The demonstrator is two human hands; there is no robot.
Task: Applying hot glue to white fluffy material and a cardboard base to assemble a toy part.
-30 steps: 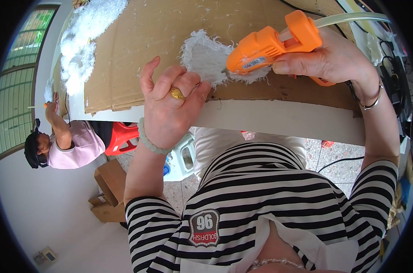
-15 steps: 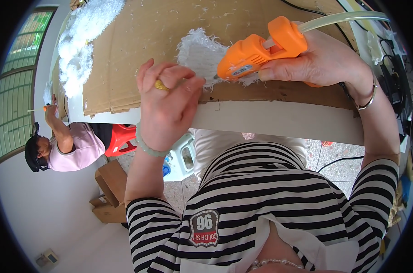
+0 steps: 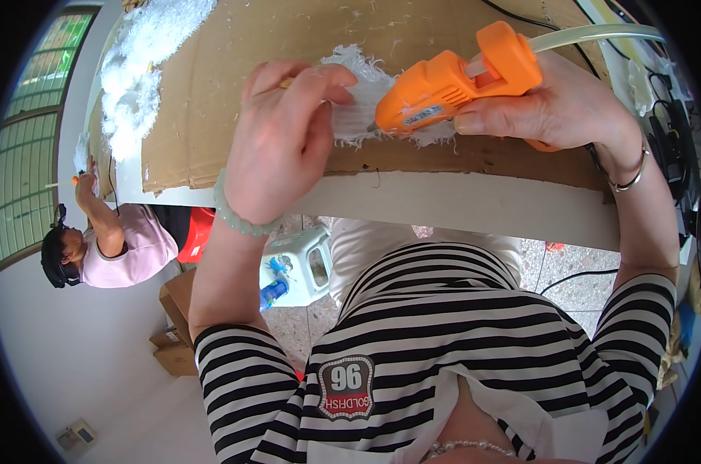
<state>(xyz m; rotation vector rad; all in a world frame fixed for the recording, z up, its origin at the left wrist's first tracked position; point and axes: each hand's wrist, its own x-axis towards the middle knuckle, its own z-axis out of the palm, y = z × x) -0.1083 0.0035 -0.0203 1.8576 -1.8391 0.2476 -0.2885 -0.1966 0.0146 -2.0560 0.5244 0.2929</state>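
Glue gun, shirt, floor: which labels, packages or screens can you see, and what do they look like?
Label: side of the orange glue gun in the right hand; small, oval, pale.
Badge: striped shirt front; shield-shaped, dark, red-edged.
Cardboard boxes: floor, lower left; brown, plain.

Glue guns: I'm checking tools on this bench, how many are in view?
1: the orange glue gun in the right hand, nozzle on the white fluffy piece. Others may be hidden.
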